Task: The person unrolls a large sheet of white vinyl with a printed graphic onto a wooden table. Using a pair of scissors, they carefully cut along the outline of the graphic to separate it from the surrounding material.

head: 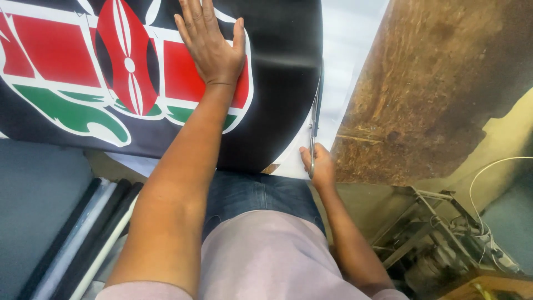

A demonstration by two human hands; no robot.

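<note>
A large printed sheet [277, 50] lies on the table, black with a red, green and white shield design. My left hand [211, 41] rests flat on it, fingers spread, pressing the print down. My right hand [317, 166] is at the table's near edge, gripping a pair of scissors [315, 119]. The blades point away from me along the curved edge of the black area, where it meets the white margin [347, 44].
The bare brown tabletop [433, 83] is worn and scratched to the right. Rolled black and white material [89, 233] leans at lower left. A metal frame with white cables [444, 233] stands at lower right.
</note>
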